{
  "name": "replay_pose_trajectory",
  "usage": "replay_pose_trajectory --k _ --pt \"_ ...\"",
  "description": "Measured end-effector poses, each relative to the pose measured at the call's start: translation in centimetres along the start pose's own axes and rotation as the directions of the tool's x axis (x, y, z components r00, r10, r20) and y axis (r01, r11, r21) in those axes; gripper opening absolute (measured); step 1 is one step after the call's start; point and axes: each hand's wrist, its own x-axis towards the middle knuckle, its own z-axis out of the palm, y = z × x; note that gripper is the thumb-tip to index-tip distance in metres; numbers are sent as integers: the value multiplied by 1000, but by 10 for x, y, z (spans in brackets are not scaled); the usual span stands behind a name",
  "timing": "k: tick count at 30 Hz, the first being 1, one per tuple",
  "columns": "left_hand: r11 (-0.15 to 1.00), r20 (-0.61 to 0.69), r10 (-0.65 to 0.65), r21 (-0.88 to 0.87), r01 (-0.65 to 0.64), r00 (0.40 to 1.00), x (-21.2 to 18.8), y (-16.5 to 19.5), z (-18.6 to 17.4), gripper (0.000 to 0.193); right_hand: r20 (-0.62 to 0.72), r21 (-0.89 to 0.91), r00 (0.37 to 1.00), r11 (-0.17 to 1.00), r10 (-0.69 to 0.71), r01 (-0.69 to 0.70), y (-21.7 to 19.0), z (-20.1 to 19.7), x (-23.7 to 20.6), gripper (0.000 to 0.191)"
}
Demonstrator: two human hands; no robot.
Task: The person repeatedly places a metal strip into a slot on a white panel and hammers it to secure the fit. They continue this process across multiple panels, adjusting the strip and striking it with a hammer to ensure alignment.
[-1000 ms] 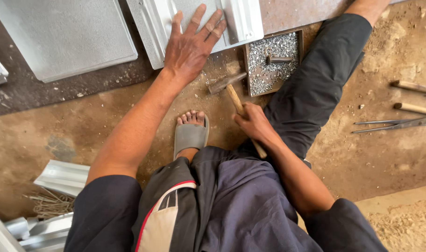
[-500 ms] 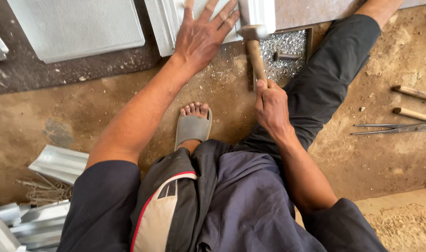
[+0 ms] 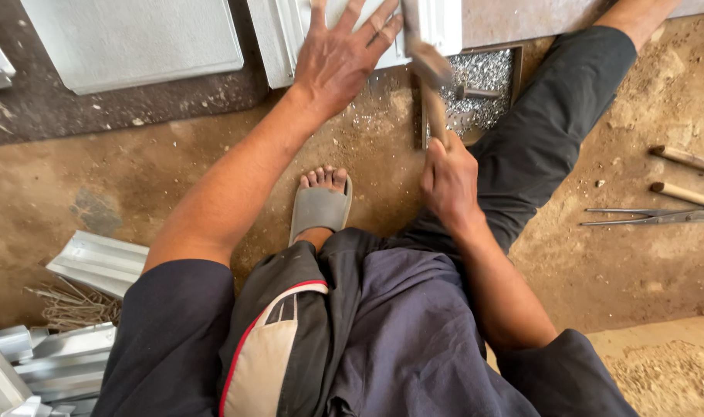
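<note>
Our right hand (image 3: 450,181) is wrapped tight around the wooden handle of a metal-headed hammer (image 3: 429,77), whose blurred head hangs over the near edge of a pale grey folded sheet-metal panel (image 3: 437,23) lying on the floor. Our left hand (image 3: 340,58) lies flat with fingers spread wide on that panel, seemingly to pin it down, and grips nothing. Just beside the hammer sits a shallow tray of small silvery nails (image 3: 487,85), within easy reach. Between our legs, a foot in a grey sandal (image 3: 319,208) rests on the dirt floor (image 3: 97,177). Metal snips (image 3: 649,218) lie well apart on the right.
</note>
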Motion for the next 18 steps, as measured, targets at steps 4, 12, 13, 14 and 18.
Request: replay_pose_trajectory --k 4,12,13,14,18 --pt "999 -16 14 32 -13 1000 1 -2 -4 70 57 -1 988 990 144 -144 0 -5 2 43" --pt "999 -2 28 -43 -28 1000 -2 3 -18 69 60 -137 998 990 32 -23 -2 -3 2 45" --pt "998 -5 18 -57 -18 1000 0 3 -17 67 46 -44 998 998 41 -39 1 -5 3 43" --pt "997 7 -4 -81 5 1000 -1 3 -16 66 53 52 997 997 61 -64 2 -7 1 42" --pt "1000 35 -6 18 5 999 -4 3 -5 66 104 269 989 954 110 -134 6 -18 -13 41"
